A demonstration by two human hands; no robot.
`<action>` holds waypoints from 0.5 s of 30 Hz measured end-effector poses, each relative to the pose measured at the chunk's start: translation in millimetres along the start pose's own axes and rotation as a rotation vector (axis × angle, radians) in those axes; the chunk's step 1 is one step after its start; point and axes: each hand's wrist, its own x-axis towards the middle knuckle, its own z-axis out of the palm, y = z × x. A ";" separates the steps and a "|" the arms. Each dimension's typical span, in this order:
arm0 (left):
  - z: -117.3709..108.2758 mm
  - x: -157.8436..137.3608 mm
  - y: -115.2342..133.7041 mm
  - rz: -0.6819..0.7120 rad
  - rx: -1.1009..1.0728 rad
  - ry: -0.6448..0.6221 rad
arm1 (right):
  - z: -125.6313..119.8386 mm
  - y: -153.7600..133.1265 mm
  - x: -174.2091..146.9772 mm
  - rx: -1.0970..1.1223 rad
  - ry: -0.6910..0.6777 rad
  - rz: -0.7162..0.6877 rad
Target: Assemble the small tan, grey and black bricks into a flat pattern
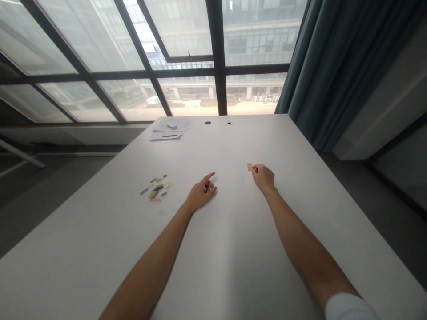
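Observation:
At the middle of the white table (230, 146), my right hand (263, 177) is closed, its fingertips pinching the near right edge of a small tan building-block plate (249, 166). Studs seem to cover the plate's top, though it is small in view. My left hand (202, 193) rests on the tabletop to the left, index finger stretched out and the other fingers loosely curled, holding nothing visible. Farther left lies a loose pile of small building-block pieces (156, 190) in tan, grey and black, some of them long and thin.
Paper sheets (167, 134) with a small whitish item on top lie at the table's far left corner. Two dark round spots, one a cable hole (207, 123), sit near the far edge. Windows (187, 95) stand behind, and a blue curtain (320, 80) hangs at right.

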 end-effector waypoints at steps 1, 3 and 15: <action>-0.1 0.0 0.1 -0.001 0.001 0.001 | 0.3 0.2 0.2 -0.001 -0.002 -0.001; -0.3 0.1 0.5 -0.003 0.003 0.001 | 1.1 0.9 0.6 -0.003 -0.002 -0.006; -0.8 0.0 0.5 -0.001 0.006 0.002 | -1.4 -1.3 -1.5 0.027 0.006 0.005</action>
